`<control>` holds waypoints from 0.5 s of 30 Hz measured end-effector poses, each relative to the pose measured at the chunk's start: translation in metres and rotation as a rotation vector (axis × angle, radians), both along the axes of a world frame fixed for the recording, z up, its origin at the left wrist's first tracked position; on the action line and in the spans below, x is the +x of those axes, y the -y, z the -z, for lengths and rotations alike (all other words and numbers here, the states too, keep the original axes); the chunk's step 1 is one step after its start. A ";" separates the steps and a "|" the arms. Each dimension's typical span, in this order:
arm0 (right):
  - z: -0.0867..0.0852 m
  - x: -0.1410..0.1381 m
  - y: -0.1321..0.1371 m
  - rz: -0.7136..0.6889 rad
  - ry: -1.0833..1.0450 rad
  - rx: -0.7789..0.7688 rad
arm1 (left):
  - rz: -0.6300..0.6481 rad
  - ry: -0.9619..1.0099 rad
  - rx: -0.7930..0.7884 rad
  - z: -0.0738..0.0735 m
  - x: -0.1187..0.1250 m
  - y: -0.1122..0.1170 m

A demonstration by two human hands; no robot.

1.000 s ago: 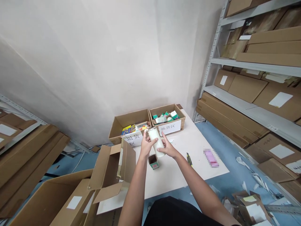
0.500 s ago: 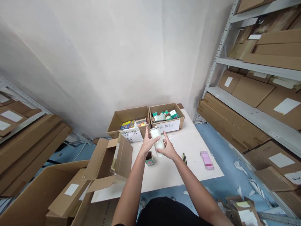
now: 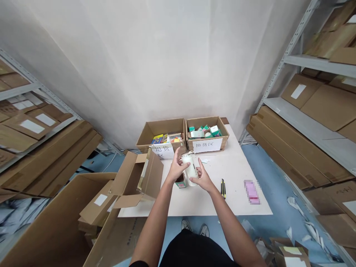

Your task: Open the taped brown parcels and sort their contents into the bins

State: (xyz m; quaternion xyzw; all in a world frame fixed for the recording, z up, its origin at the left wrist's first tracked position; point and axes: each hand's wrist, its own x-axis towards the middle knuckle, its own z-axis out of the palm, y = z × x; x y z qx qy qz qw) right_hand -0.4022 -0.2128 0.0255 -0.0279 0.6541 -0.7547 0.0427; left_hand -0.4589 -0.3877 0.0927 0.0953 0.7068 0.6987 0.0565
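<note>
While the left hand (image 3: 176, 170) and right hand (image 3: 204, 179) hold a white bottle (image 3: 189, 167), the right carton (image 3: 204, 121) contains green-and-white boxes (image 3: 214, 130) and the left carton (image 3: 164, 127) colourful packs (image 3: 157, 139).

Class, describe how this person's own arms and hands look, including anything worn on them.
The left hand and right hand are ungloved. The left forearm and right forearm are bare, with no watch or bracelet showing. A bit of black sleeve shows at the left arm. Any rings are too small to tell.
</note>
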 end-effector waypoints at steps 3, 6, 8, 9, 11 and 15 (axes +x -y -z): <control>0.003 0.001 0.007 -0.008 0.030 0.020 | 0.003 -0.047 -0.096 0.001 -0.002 0.014; 0.008 -0.001 0.012 -0.013 0.030 0.072 | 0.067 -0.130 -0.184 0.000 -0.006 0.030; 0.018 -0.006 0.015 -0.063 0.016 0.061 | 0.097 -0.171 -0.226 0.003 -0.009 0.043; 0.026 -0.010 0.016 -0.074 0.007 0.045 | 0.092 -0.187 -0.246 0.005 -0.010 0.050; 0.048 -0.019 0.021 -0.015 0.014 0.029 | 0.055 -0.208 -0.289 0.015 -0.013 0.065; 0.104 -0.037 0.039 0.252 0.216 0.177 | -0.060 -0.250 -0.404 0.044 -0.018 0.087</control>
